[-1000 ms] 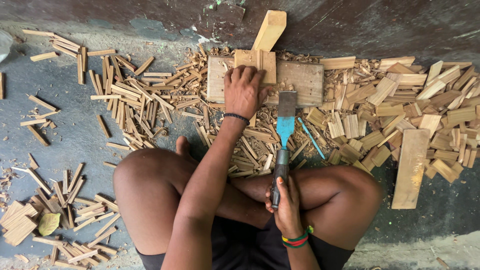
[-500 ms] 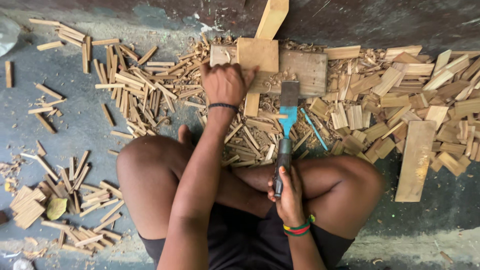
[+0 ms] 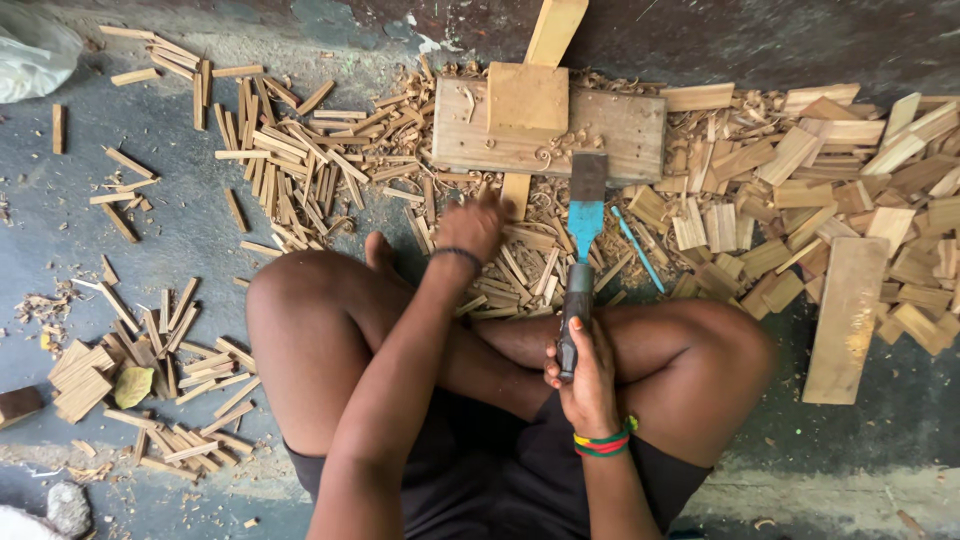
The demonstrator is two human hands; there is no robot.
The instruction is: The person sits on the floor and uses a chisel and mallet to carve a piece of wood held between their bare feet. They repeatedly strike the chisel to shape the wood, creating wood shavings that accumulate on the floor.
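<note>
— Left hand (image 3: 470,225)?
— Blurred, fingers curled at a narrow wood strip (image 3: 515,193) just beyond it, below the wooden block (image 3: 620,125); whether it grips, I cannot tell.
— Right hand (image 3: 582,372)?
— Nearer, wrapped tight round the chisel (image 3: 582,240) handle; blade points far, resting right of the strip.

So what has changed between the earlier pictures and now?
The left hand left the small wooden block on the work board and drew back toward the wood strips below it. The right hand still grips the blue chisel, blade at the board.
</note>
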